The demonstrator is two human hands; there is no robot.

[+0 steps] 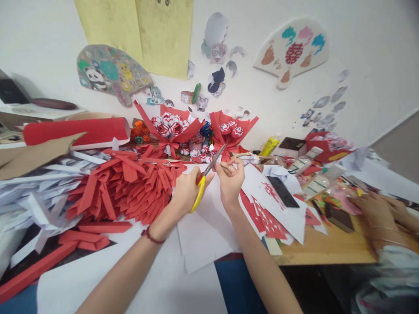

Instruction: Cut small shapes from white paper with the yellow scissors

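Note:
My left hand (189, 188) is closed round a pair of scissors (198, 194) with yellow handles. Their metal blades point up and away to the right, and look nearly closed together. Beside the blades my right hand (231, 179) is raised, its thumb and fingers in a pinch. A small white piece of paper (218, 160) shows at those fingertips, partly hidden by them. Under both hands lie white paper sheets (209, 231). To the left of my left hand is a big heap of folded red paper strips (127, 187).
Folded white paper strips (42, 192) pile up at the far left. Red-wrapped bouquets (170, 126) stand along the wall. On the right lie a dark phone (283, 192), red cut-outs (266, 218) and bottles (306, 161). Another person's hands (376, 213) rest near the right table edge.

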